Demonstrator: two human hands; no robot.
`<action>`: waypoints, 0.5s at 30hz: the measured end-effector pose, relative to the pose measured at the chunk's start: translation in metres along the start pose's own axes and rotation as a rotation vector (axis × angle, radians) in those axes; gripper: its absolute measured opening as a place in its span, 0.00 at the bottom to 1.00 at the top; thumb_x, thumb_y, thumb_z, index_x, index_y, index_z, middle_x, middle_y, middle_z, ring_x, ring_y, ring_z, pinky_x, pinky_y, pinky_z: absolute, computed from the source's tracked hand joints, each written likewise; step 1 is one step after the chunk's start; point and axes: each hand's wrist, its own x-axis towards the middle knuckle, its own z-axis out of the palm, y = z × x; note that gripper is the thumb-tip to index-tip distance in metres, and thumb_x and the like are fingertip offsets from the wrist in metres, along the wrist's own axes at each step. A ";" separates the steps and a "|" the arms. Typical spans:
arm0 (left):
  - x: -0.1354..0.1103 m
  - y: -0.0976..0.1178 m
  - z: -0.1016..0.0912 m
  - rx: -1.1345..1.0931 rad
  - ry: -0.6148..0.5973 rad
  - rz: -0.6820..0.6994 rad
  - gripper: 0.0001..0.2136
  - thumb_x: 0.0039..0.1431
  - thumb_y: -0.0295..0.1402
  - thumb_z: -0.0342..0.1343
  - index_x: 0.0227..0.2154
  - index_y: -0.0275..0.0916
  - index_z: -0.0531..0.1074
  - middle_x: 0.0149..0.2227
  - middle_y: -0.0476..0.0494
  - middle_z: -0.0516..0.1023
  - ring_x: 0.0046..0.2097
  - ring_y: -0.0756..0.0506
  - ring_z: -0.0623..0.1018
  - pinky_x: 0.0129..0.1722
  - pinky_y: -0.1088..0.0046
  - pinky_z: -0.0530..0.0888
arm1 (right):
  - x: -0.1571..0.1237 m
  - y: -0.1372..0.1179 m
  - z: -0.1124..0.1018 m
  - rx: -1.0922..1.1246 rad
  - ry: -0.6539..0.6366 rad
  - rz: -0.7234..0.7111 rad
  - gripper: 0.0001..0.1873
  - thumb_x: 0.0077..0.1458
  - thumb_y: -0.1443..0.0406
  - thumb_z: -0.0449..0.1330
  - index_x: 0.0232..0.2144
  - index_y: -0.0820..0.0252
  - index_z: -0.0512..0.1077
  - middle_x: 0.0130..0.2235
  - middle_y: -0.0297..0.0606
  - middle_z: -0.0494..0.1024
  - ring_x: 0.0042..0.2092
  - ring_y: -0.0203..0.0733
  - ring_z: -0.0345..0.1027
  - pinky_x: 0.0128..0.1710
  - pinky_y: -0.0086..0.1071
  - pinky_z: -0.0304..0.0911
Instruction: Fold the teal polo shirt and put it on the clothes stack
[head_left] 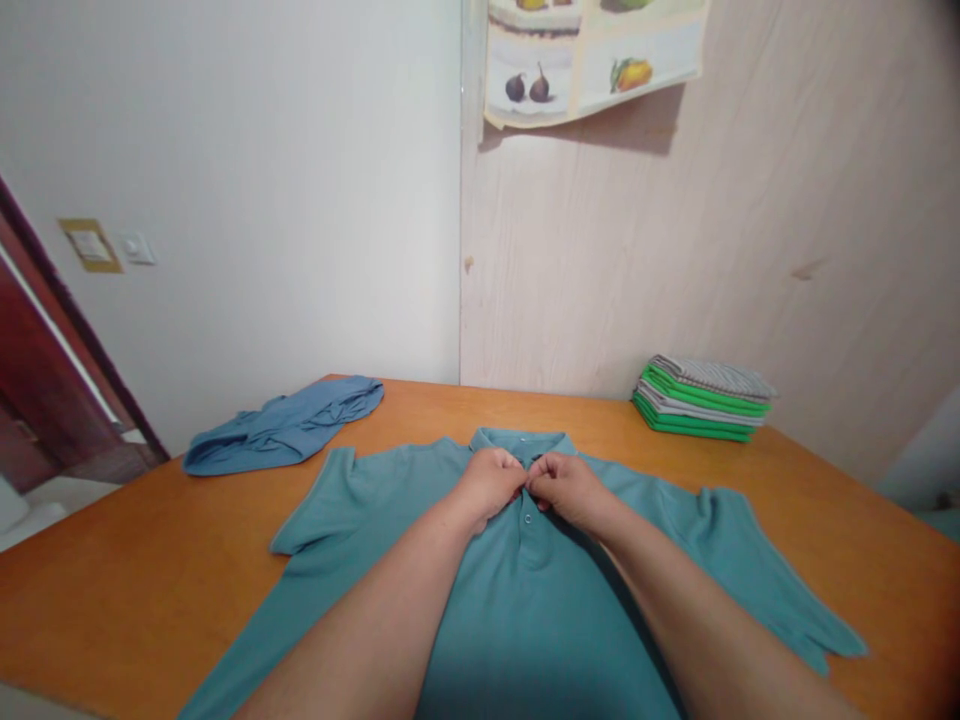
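Note:
A teal polo shirt (525,590) lies flat and face up on the wooden table (150,560), sleeves spread to both sides. My left hand (491,482) and my right hand (564,487) meet at the button placket just below the collar. Both hands are closed in a pinch on the placket fabric at the top button. One button shows just below my fingers. My forearms cover part of the shirt's front.
A crumpled blue garment (289,425) lies at the table's far left. A stack of folded green and grey striped clothes (703,397) sits at the far right by the wall. A fruit poster (592,50) hangs above. A door frame stands at left.

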 end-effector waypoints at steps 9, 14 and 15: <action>0.000 -0.004 0.004 0.033 0.100 0.015 0.06 0.45 0.23 0.53 0.18 0.38 0.67 0.16 0.55 0.65 0.19 0.54 0.63 0.21 0.77 0.55 | 0.000 0.001 0.004 -0.040 0.003 -0.002 0.07 0.45 0.73 0.60 0.27 0.58 0.67 0.18 0.27 0.70 0.21 0.33 0.64 0.19 0.24 0.52; 0.003 -0.005 0.004 0.016 0.191 0.026 0.09 0.42 0.19 0.54 0.23 0.39 0.63 0.17 0.60 0.62 0.19 0.54 0.63 0.22 0.79 0.55 | 0.000 0.001 0.005 -0.031 -0.009 0.000 0.09 0.45 0.74 0.60 0.28 0.58 0.66 0.19 0.27 0.71 0.21 0.33 0.64 0.19 0.24 0.54; 0.003 -0.005 0.004 0.001 0.212 0.031 0.11 0.41 0.18 0.55 0.24 0.40 0.62 0.17 0.60 0.61 0.19 0.55 0.63 0.21 0.79 0.55 | 0.000 0.000 0.005 -0.036 -0.009 0.006 0.08 0.46 0.73 0.60 0.28 0.58 0.66 0.19 0.27 0.71 0.21 0.33 0.63 0.19 0.24 0.54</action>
